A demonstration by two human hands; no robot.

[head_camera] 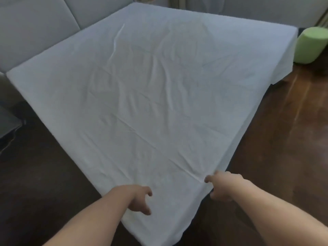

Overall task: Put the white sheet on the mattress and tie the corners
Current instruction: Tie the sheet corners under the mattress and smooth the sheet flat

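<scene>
The white sheet [150,89] lies spread and creased over the whole mattress, hanging down its right side and over the near corner [159,228]. My left hand [140,199] hovers at the near corner with loosely curled fingers and holds nothing that I can see. My right hand [221,185] grips the sheet at the near right edge, thumb on top and fingers curled under the fabric. The mattress itself is hidden beneath the sheet.
A grey padded headboard [35,29] runs along the far left side. A green cylindrical stool [310,45] stands on the wooden floor [284,130] past the far right corner. Dark floor and a grey object [8,119] lie to the left.
</scene>
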